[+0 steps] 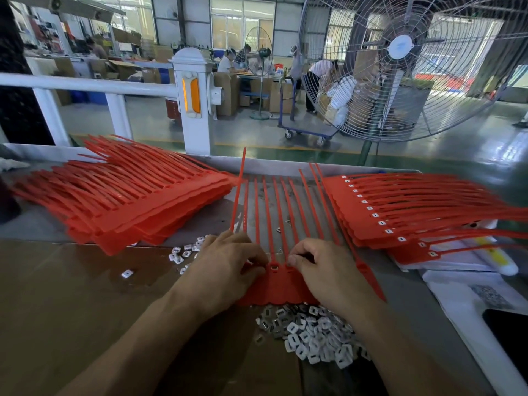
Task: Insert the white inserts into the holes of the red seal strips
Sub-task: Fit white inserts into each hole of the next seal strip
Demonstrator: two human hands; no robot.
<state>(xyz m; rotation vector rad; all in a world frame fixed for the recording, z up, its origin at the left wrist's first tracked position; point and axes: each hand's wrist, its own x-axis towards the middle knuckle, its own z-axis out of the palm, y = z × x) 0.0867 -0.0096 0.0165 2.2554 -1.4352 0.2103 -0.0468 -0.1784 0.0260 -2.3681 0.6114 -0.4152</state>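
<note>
At the far left a thick stack of red seal strips [137,201] lies fanned across the grey table [34,224], tails pointing away to the left. Nearer, a sheet of brown cardboard [71,295] covers the table edge, with a few loose white inserts [183,252] scattered at its top edge beside the left hand [225,270]. That hand rests on the sheet of strips being worked [274,290], its fingers curled and its fingertips pressing down just left of one strip head, where an insert [273,266] sits in the hole. The right hand [323,270] mirrors it from the other side, fingers bent, thumb and forefinger at the next head; whether it pinches an insert there is hard to tell. Below the sheet lies a heap of white inserts [314,335]. To the right, a second stack of strips [400,212] already carries inserts along its heads, resting on white bags [457,284]. A large fan [400,52] stands behind.
</note>
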